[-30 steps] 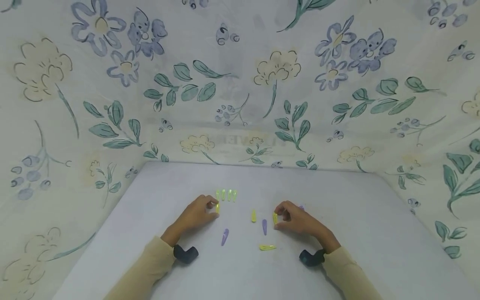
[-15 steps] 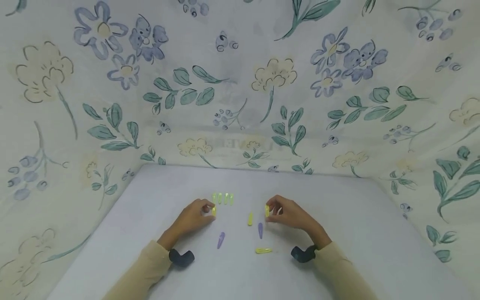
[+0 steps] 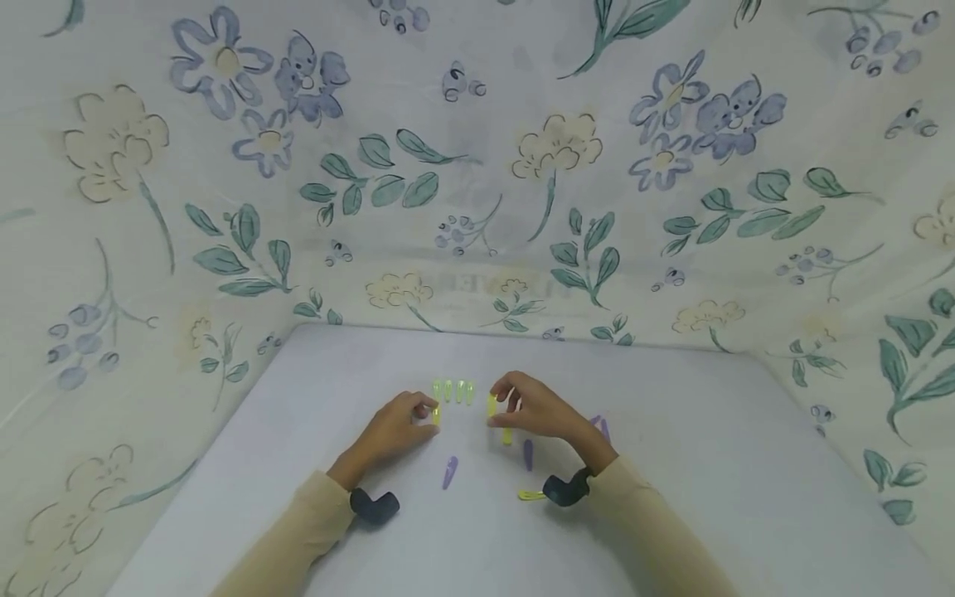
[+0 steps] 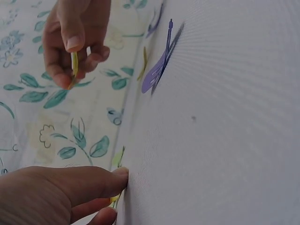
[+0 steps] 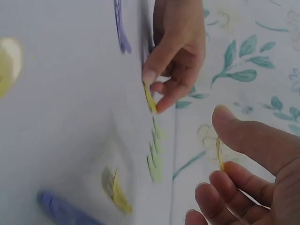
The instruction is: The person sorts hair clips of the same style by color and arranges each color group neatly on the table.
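My left hand (image 3: 395, 423) pinches a yellow snap hair clip (image 3: 436, 414) between thumb and fingers, down at the table just in front of a row of several light green hair clips (image 3: 448, 390). The right hand (image 3: 543, 408) holds another yellow hair clip (image 3: 492, 405) upright by its ends, raised above the table as the left wrist view shows. Partly behind that hand lies a yellow clip (image 3: 507, 437). A purple clip (image 3: 528, 455) is below the right hand, and a second purple clip (image 3: 450, 473) lies in front of the left hand.
Near the right wrist, a sideways yellow clip (image 3: 530, 495) is partly covered by the dark wrist camera (image 3: 567, 488). More purple clips (image 3: 603, 426) show beyond the right forearm. A flower-patterned cloth (image 3: 477, 207) rises behind the white table (image 3: 336, 356).
The right hand has moved left with its yellow clip, toward the green row, uncovering purple clips at the right. The left hand stays in place holding its clip.
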A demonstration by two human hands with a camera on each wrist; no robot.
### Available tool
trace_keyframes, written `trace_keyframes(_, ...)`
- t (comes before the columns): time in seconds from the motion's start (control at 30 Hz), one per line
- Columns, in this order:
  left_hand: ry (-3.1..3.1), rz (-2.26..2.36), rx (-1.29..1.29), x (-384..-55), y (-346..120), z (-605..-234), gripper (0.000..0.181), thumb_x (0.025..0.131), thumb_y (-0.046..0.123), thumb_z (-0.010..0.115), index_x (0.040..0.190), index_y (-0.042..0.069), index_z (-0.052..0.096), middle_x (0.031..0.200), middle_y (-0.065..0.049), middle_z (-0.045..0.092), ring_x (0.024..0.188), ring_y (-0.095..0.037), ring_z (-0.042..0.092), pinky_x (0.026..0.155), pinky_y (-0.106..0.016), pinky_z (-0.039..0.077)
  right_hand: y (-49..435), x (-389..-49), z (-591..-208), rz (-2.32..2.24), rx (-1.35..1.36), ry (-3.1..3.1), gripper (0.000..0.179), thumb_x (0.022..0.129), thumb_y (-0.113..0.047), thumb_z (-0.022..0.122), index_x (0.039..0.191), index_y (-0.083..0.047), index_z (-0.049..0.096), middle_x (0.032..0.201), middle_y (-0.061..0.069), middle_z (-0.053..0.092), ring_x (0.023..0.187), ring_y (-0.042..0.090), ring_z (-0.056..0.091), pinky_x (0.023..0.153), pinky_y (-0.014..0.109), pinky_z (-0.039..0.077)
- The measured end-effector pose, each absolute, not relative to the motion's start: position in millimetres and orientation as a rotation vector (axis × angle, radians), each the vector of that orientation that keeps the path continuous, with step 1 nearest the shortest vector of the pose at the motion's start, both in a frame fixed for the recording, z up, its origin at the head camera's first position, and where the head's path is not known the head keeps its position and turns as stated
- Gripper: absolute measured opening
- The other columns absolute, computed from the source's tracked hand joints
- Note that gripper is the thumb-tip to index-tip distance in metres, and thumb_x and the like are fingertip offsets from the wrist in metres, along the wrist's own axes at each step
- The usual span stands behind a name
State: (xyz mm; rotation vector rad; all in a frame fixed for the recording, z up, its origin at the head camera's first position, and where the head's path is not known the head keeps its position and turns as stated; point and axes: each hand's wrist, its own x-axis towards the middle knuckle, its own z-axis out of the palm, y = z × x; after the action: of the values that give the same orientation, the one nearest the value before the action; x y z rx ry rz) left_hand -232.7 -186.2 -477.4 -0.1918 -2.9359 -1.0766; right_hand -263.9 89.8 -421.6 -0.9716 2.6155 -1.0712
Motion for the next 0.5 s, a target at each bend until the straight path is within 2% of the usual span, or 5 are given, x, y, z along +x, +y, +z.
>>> trace_keyframes(0.1,-2.936,-1.089,-0.191,-232,-186,-478,0.038,0.083,0.023,0.079,0.118,0.017,0.068,0.101,0.0,0.063,0.087,-0.015,0.056,0.079,-0.036,0.047,75,-265,-425,-1.073,-0.945,2.611,0.043,0.083,-0.023,0.081,0.117,-0.006,0.06,0.108,0.012,0.062,0.087,0.014,0.059,0.075,0.025,0.051)
trace_keyframes(0.3,-2.935,-1.046,-0.213,-229,-188,-479,0.037,0.082,0.022,0.08,0.117,0.017,0.068,0.099,0.0,0.062,0.084,-0.014,0.055,0.075,-0.034,0.046,49,-272,-437,-1.054,-0.929,2.587,0.044,0.084,-0.029,0.081,0.118,-0.01,0.061,0.101,0.002,0.061,0.085,0.014,0.057,0.072,0.025,0.05)
trace_keyframes(0.5,-2.913,-1.043,-0.252,-231,-190,-477,0.038,0.082,0.024,0.08,0.117,0.016,0.067,0.098,0.0,0.062,0.084,-0.015,0.056,0.076,-0.036,0.047,31,-275,-442,-1.093,-0.933,2.554,0.046,0.084,-0.03,0.08,0.12,-0.009,0.061,0.1,0.004,0.061,0.083,0.015,0.057,0.07,0.028,0.049)
